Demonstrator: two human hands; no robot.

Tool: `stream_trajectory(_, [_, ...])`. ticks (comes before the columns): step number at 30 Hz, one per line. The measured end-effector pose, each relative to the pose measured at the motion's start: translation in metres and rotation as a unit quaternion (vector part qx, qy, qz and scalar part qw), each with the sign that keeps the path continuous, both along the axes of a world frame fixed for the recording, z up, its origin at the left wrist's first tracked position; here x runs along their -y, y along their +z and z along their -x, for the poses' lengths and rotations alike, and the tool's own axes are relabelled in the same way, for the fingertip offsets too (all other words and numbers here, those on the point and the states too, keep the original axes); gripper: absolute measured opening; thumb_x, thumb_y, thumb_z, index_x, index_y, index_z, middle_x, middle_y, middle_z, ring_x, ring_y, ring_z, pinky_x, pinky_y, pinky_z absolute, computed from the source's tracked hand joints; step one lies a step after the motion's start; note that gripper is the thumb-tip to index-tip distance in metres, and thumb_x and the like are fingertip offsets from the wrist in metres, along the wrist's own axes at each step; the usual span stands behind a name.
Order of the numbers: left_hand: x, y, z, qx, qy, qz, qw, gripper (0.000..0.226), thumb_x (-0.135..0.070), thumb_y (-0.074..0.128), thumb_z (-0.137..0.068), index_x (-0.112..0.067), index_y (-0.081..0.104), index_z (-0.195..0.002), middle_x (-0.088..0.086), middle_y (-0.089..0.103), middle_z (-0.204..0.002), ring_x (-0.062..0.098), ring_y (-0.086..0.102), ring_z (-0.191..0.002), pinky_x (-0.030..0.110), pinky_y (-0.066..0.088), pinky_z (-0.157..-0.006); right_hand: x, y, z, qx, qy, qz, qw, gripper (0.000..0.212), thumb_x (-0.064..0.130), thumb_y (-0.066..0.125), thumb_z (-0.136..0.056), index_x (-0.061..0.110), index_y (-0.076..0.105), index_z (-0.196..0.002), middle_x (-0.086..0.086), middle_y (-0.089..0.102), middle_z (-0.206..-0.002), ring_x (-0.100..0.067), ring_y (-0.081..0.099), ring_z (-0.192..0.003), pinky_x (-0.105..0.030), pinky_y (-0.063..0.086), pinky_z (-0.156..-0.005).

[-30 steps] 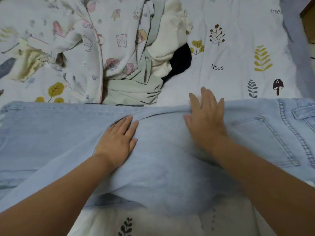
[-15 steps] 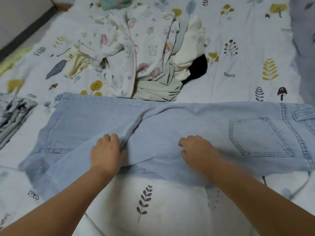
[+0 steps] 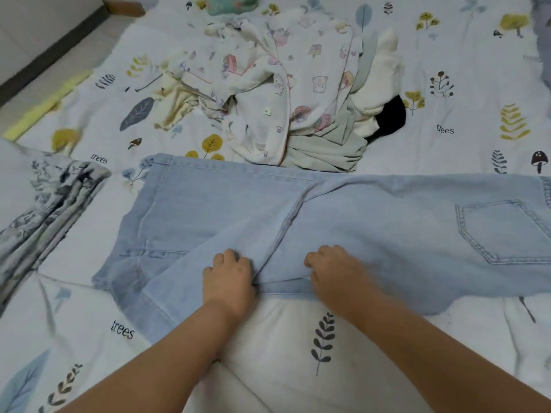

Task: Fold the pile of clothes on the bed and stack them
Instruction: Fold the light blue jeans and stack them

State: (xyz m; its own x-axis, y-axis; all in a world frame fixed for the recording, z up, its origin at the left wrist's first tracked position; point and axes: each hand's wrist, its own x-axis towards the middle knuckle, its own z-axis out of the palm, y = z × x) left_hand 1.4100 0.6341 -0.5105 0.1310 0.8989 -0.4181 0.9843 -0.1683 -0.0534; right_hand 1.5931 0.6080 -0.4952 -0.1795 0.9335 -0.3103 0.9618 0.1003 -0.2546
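While the unfolded pile [image 3: 298, 93] waits behind, we pinch the jeans' [image 3: 372, 222] near hem, left hand [image 3: 229, 277] and right hand [image 3: 337, 271] curled tight, likely to fold them.

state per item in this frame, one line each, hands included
jeans: spread flat across the bed, not yet folded, near edge gripped by both hands
left hand: fingers curled, gripping the jeans' near edge
right hand: fingers curled, gripping the jeans' near edge
pile of clothes: crumpled, unfolded
patterned grey garment: folded, lying left of the jeans
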Motion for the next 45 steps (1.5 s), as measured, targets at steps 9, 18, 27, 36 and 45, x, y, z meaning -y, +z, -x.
stream_trajectory(9, [-0.043, 0.050, 0.072, 0.281, -0.063, -0.064, 0.955, 0.011, -0.010, 0.046, -0.087, -0.010, 0.044, -0.098, 0.019, 0.062, -0.083, 0.040, 0.055, -0.082, 0.039, 0.032, -0.065, -0.044, 0.009, 0.088, 0.001, -0.078, -0.153, 0.985, 0.071, 0.020, 0.084, -0.060, 0.016, 0.060, -0.126, -0.023, 0.051, -0.133, -0.040, 0.049, -0.123, -0.061, 0.037, -0.095])
stream_trajectory(18, [-0.127, 0.076, 0.148, 0.108, -0.126, 0.072, 0.983, 0.015, -0.016, 0.061, -0.072, -0.021, 0.047, -0.071, -0.008, 0.043, -0.064, 0.018, 0.045, -0.073, 0.024, 0.031, -0.060, -0.120, 0.022, 0.116, -0.019, -0.098, -0.153, 0.983, 0.009, 0.013, 0.044, -0.093, 0.018, 0.050, -0.092, 0.000, 0.062, -0.084, -0.025, 0.057, -0.085, -0.035, 0.027, -0.082])
stream_trajectory(27, [-0.234, 0.074, 0.193, 0.211, 0.017, -0.150, 0.966, 0.009, -0.020, 0.064, -0.076, -0.017, 0.056, -0.076, 0.001, 0.054, -0.070, 0.026, 0.051, -0.076, 0.028, 0.038, -0.066, -0.199, 0.011, 0.123, -0.063, -0.212, -0.205, 0.953, 0.012, 0.021, 0.043, -0.095, 0.015, 0.052, -0.089, -0.013, 0.063, -0.091, -0.034, 0.054, -0.092, -0.034, 0.020, -0.074])
stream_trajectory(36, [-0.245, -0.008, 0.177, 0.289, 0.226, -0.082, 0.927, 0.057, -0.033, 0.064, -0.086, -0.003, 0.039, -0.127, 0.018, 0.054, -0.123, 0.036, 0.053, -0.109, 0.039, 0.040, -0.088, -0.206, -0.020, 0.145, 0.042, -0.203, -0.145, 0.968, 0.065, 0.035, 0.051, -0.090, 0.016, 0.023, -0.145, -0.016, 0.023, -0.148, -0.029, 0.021, -0.136, -0.043, 0.018, -0.109])
stream_trajectory(45, [-0.176, -0.031, 0.209, 0.132, 0.200, 0.018, 0.971, 0.051, -0.056, 0.047, -0.088, -0.011, 0.046, -0.063, 0.007, 0.054, -0.072, 0.028, 0.052, -0.072, 0.031, 0.038, -0.062, -0.092, -0.037, 0.175, 0.094, 0.053, -0.007, 0.994, 0.082, 0.050, 0.089, -0.036, 0.008, 0.070, -0.104, -0.024, 0.063, -0.115, -0.041, 0.062, -0.105, -0.057, 0.051, -0.084])
